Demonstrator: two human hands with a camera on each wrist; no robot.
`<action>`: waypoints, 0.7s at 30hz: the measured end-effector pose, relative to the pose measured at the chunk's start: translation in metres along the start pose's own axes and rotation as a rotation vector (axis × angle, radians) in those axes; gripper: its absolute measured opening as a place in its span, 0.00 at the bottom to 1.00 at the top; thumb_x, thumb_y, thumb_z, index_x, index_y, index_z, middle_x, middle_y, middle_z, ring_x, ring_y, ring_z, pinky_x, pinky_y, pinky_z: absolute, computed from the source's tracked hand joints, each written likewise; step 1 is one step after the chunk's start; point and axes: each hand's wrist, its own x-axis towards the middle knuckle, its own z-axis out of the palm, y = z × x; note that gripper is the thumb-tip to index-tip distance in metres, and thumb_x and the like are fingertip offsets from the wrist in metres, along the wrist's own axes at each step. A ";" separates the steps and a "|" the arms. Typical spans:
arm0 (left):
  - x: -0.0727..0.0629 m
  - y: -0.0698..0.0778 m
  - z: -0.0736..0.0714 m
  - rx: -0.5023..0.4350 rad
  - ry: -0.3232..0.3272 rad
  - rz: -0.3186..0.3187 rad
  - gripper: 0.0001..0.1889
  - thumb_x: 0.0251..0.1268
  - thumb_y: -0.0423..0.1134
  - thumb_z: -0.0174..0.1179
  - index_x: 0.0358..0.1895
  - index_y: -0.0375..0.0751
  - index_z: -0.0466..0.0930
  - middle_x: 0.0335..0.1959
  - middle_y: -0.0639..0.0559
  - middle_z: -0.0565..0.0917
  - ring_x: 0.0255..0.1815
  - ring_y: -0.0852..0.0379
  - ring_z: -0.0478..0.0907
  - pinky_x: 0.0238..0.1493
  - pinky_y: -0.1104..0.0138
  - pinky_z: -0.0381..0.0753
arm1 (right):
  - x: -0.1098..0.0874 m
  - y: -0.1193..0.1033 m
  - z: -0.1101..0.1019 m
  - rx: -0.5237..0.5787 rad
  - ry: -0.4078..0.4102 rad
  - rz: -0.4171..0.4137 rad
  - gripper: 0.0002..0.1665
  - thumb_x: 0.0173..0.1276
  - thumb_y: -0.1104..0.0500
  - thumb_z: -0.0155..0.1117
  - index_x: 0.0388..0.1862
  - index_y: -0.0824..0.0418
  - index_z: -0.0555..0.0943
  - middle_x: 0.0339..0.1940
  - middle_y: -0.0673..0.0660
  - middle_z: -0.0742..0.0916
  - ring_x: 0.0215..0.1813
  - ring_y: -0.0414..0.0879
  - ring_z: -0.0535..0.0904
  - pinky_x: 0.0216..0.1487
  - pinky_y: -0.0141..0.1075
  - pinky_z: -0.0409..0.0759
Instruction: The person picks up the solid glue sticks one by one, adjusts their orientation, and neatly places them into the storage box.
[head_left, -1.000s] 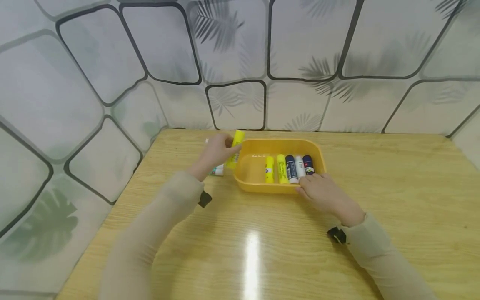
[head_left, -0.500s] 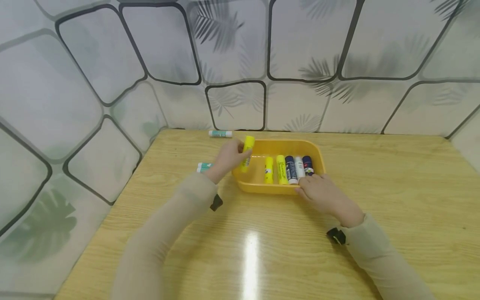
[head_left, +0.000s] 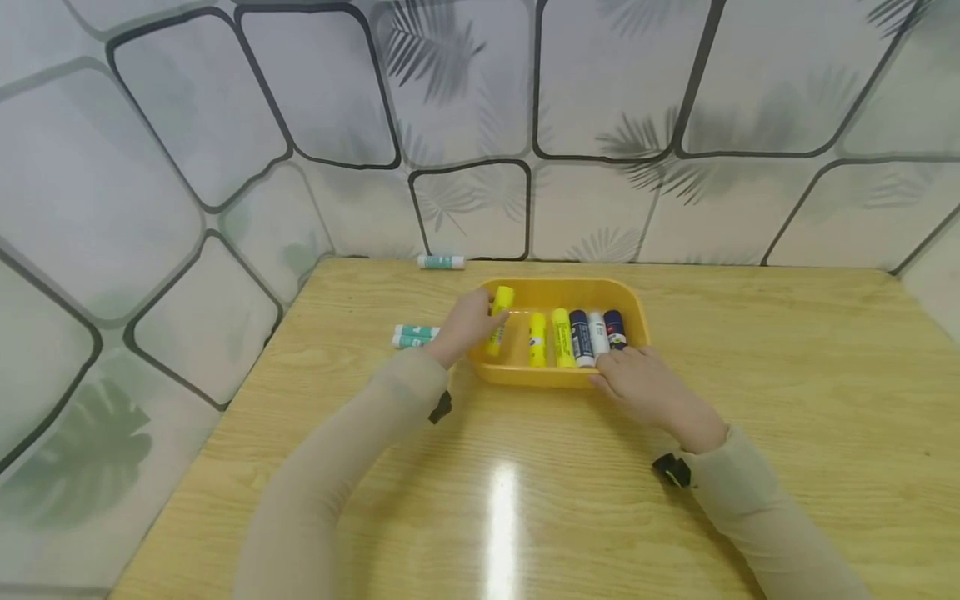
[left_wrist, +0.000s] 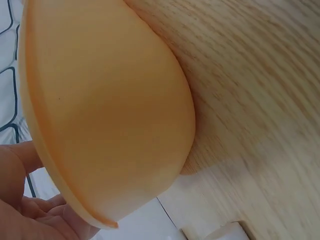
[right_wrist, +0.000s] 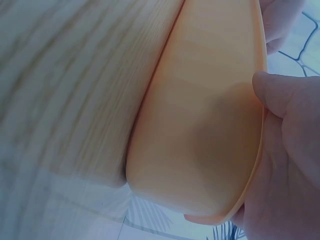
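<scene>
The biggest thing was the wall [head_left: 480, 100], which had dark lines and leaf shapes on it. Below it was a wooden counter [head_left: 600, 517]. On the counter sat a yellow-orange tray [head_left: 525, 378] with round corners. The person's right hand [head_left: 641, 385] held the front rim of the tray near its right corner, with the fingers clamped on the rim. The left hand [head_left: 463, 327] was at the left end of the tray, and its fingers were pinched on a yellow stick [head_left: 502, 297]. That stick was tilted, inside the tray's edge. Nobody could tell if its bottom touched the floor of the tray.

Five more sticks were in the tray, all pointing front to back. From the right there was a dark blue stick [head_left: 615, 327], a white stick [head_left: 597, 332], a blue stick with a white end [head_left: 581, 337], a long yellow stick [head_left: 562, 337] and a short yellow stick [head_left: 537, 340]. Out on the counter, two green and white sticks [head_left: 411, 342] lay side by side near the left wrist, and one lone green stick [head_left: 441, 262] lay at the back by the wall.

So the packing seemed more than half done: five were in, one was nearly in, and three looked left to do
</scene>
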 end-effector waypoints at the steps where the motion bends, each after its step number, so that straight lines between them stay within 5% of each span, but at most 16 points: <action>1: 0.001 0.001 0.001 0.011 -0.004 0.004 0.21 0.62 0.44 0.53 0.53 0.34 0.66 0.37 0.47 0.74 0.35 0.55 0.70 0.35 0.68 0.73 | 0.000 0.000 0.000 -0.001 0.000 0.001 0.11 0.67 0.54 0.49 0.25 0.57 0.68 0.25 0.52 0.75 0.31 0.49 0.71 0.34 0.44 0.64; 21: 0.006 0.004 0.020 0.109 -0.143 -0.021 0.11 0.63 0.42 0.52 0.40 0.38 0.67 0.28 0.47 0.73 0.21 0.57 0.68 0.21 0.70 0.70 | 0.000 0.001 0.000 -0.011 -0.008 -0.001 0.11 0.67 0.54 0.48 0.26 0.57 0.68 0.24 0.51 0.75 0.29 0.48 0.69 0.34 0.43 0.64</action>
